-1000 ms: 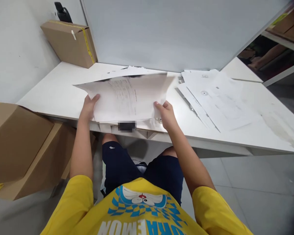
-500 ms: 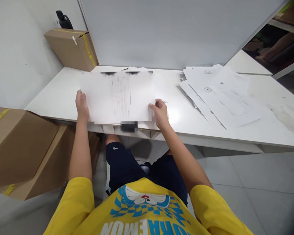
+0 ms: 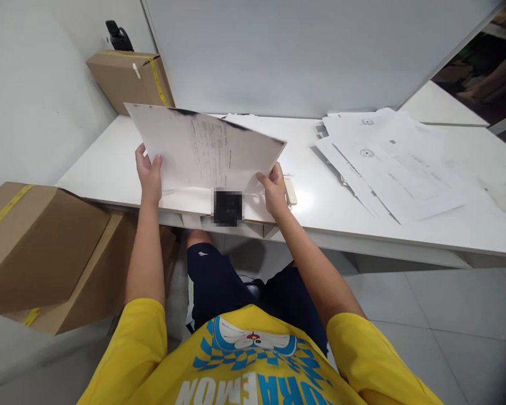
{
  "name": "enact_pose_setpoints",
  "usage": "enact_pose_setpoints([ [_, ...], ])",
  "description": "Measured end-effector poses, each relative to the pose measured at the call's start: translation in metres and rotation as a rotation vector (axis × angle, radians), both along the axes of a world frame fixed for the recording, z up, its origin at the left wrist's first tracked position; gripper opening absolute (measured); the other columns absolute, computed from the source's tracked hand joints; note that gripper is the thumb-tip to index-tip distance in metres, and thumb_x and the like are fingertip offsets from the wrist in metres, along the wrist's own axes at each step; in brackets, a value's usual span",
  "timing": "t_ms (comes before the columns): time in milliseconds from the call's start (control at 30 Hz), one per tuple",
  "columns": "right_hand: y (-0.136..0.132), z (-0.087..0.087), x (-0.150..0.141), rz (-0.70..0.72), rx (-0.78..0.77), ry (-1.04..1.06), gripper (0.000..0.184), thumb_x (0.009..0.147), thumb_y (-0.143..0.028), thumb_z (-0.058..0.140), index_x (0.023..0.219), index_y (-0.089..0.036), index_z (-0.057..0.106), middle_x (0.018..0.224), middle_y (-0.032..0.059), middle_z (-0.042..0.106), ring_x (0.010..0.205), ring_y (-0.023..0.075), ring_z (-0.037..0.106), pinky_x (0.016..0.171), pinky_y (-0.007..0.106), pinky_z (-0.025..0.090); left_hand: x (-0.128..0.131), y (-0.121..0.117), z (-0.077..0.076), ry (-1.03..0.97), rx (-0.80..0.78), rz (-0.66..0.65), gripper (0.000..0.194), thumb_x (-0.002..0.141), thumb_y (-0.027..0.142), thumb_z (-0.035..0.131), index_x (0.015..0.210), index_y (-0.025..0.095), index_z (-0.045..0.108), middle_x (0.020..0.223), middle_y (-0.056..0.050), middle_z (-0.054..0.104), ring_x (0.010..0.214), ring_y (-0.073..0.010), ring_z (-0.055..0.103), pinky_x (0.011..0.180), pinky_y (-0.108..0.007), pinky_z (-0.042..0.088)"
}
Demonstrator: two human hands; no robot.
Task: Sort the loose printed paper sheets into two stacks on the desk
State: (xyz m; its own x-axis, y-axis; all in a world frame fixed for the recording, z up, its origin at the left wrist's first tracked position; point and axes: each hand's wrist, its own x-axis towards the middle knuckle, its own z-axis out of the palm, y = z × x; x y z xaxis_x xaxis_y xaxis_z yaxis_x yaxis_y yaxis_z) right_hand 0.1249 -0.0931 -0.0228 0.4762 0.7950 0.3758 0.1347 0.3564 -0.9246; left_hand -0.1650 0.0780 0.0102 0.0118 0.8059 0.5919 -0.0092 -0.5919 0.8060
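Note:
A sheet of paper (image 3: 172, 146) with faint printed lines and black smudges along its far edge is held up over the desk, tilted with its far edge raised. My left hand (image 3: 149, 171) pinches its left side, thumb on the face toward me. At the right side, my right hand (image 3: 273, 188) grips the sheet between thumb and fingers. Just beyond that hand, a small cream-coloured object (image 3: 290, 190) lies on the desk. Below the sheet's near edge is a dark, pixelated patch (image 3: 228, 208) whose kind I cannot make out.
Loose printed papers (image 3: 405, 169) lie in a spread pile on the right of the white desk (image 3: 105, 163). A taped cardboard box (image 3: 130, 81) and a black bottle (image 3: 118, 36) stand at the back left. Larger boxes (image 3: 37, 247) are beside the desk at left. A panel (image 3: 312, 56) rises behind.
The sheet has gone from lying nearly flat to standing tilted, its far edge lifted and now slanting. Both hands keep hold of it. The cream-coloured object shows more. The view has shifted slightly.

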Motion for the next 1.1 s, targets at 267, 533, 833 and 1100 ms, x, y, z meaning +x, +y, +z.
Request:
enact_pose_setpoints([
  [267, -0.002, -0.003, -0.007, 0.011, -0.091, 0.043, 0.023, 0.075, -0.032, 0.056, 0.095, -0.028, 0.045, 0.097, 0.0035, 0.062, 0.096, 0.0224, 0.058, 0.092, 0.041, 0.050, 0.010, -0.009, -0.028, -0.025, -0.061, 0.043, 0.062, 0.076, 0.076, 0.065, 0.110, 0.025, 0.051, 0.114, -0.007, 0.062, 0.116, -0.0226, 0.060, 0.108, -0.037, 0.045],
  [533, -0.036, 0.023, 0.008, 0.149, -0.116, -0.050, 0.027, 0.080, -0.037, 0.062, 0.102, -0.028, 0.049, 0.105, 0.0039, 0.065, 0.103, 0.0241, 0.064, 0.091, 0.043, 0.054, 0.004, -0.048, 0.010, -0.063, 0.014, 0.119, 0.051, 0.077, 0.067, 0.072, 0.096, 0.022, 0.058, 0.103, -0.006, 0.066, 0.105, -0.0214, 0.064, 0.101, -0.034, 0.051],
  [833, -0.200, 0.023, 0.012, 0.060, -0.502, 0.258, 0.034, 0.080, -0.049, 0.072, 0.108, -0.031, 0.063, 0.110, 0.0053, 0.073, 0.098, 0.0278, 0.070, 0.079, 0.041, 0.060, -0.016, -0.199, 0.001, -0.039, -0.758, -0.033, 0.042, 0.062, 0.063, 0.084, 0.070, 0.023, 0.071, 0.068, -0.004, 0.071, 0.062, -0.0250, 0.068, 0.050, -0.033, 0.055],
  [1100, -0.271, -0.016, 0.028, -0.071, -0.661, 0.463, 0.031, 0.074, -0.053, 0.077, 0.090, -0.029, 0.067, 0.094, 0.0024, 0.076, 0.077, 0.0247, 0.071, 0.065, 0.035, 0.057, 0.020, -0.265, -0.043, 0.040, -1.039, -0.144, 0.051, 0.050, 0.057, 0.092, 0.088, 0.028, 0.076, 0.089, -0.006, 0.077, 0.084, -0.0322, 0.074, 0.070, -0.041, 0.062],
])
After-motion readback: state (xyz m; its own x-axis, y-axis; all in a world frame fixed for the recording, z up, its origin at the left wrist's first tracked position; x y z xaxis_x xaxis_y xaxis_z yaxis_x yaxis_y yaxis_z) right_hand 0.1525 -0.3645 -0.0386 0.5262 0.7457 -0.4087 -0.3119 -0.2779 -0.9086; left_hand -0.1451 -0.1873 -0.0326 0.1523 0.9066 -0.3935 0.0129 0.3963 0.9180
